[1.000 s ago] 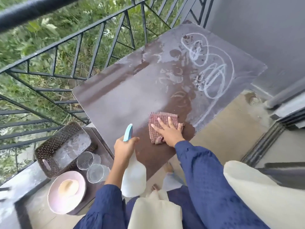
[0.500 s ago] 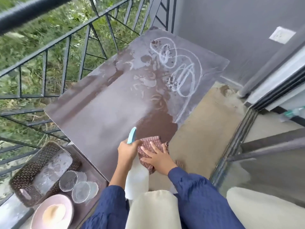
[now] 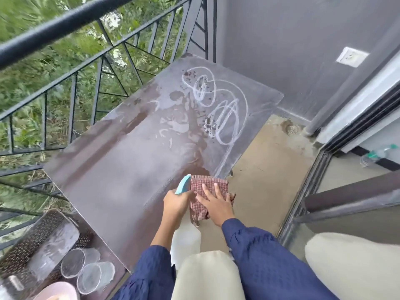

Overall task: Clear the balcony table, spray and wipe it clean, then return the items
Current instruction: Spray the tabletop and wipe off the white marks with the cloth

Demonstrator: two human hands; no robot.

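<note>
Checked cloth [image 3: 208,191] under right hand [image 3: 216,203], table [image 3: 121,169] corner

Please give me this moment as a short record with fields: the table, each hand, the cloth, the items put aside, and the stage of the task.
table: brown top, wet in patches, white scribble marks at the far end
left hand: holds spray bottle with blue trigger
right hand: flat on checked cloth
cloth: at the table's near right edge, partly hanging over it
items aside: woven basket, two glasses, pink plate on a lower surface, left
stage: wiping; scribble not yet wiped
</note>
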